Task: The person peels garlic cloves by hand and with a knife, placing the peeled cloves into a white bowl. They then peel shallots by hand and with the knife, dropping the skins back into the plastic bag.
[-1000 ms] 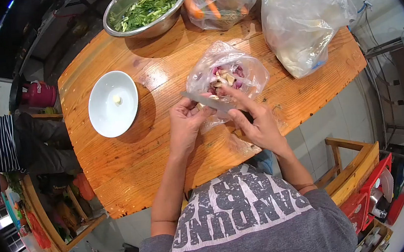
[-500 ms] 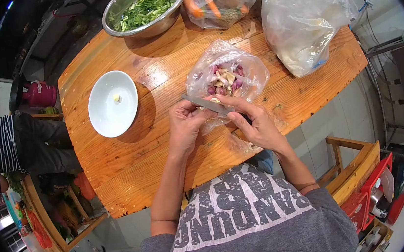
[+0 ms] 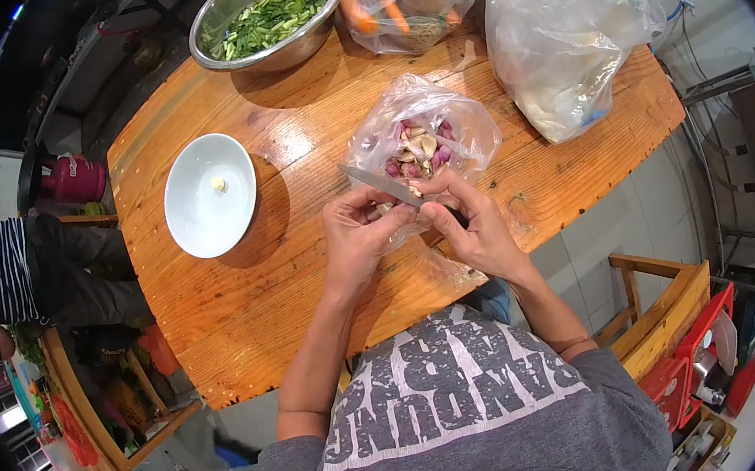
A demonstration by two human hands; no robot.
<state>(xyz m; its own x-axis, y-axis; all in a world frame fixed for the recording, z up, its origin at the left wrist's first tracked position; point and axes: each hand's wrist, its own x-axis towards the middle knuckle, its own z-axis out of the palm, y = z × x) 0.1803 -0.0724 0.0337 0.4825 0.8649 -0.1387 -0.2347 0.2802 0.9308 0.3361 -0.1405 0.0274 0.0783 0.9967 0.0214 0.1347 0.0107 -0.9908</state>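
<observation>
My right hand grips a knife by its dark handle, the blade pointing up and left. Between the fingertips of my left hand is a pale garlic clove, mostly hidden by fingers and blade. A whitish bit, perhaps peel, shows by my right fingertips. Just beyond both hands, an open clear plastic bag contains garlic cloves and purple-red shallots. To the left stands a white bowl with one peeled garlic clove inside.
Chopped greens fill a steel bowl at the table's far side. Beside it are a bag of carrots and a larger plastic bag. A person in dark trousers stands left of the wooden table.
The knife blade has turned to a steeper slant and shifted slightly right, away from my left fingertips. My left hand has moved a little lower. The bowls and bags stay in place.
</observation>
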